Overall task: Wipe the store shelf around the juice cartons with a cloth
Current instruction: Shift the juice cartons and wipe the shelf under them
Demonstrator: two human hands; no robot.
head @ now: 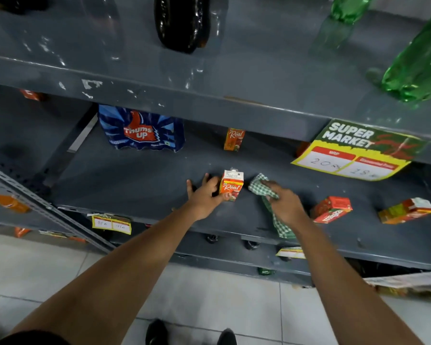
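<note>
A small orange and white Real juice carton [231, 186] stands upright near the front of the grey shelf [139, 185]. My left hand [204, 197] touches its left side, thumb on the carton's lower front and fingers spread on the shelf. My right hand [285, 202] holds a green and white checked cloth [261, 188] pressed on the shelf just right of the carton; the cloth's tail hangs over the shelf edge. Another Real carton [234, 139] stands further back. Two cartons [332, 209] [406, 210] lie on their sides to the right.
A blue Thums Up bottle pack [141, 130] stands at the shelf's back left. A Super Market price sign [358, 150] hangs from the shelf above, which carries a dark bottle [182, 23] and green bottles [418, 63]. A yellow price tag [111, 223] is on the front edge.
</note>
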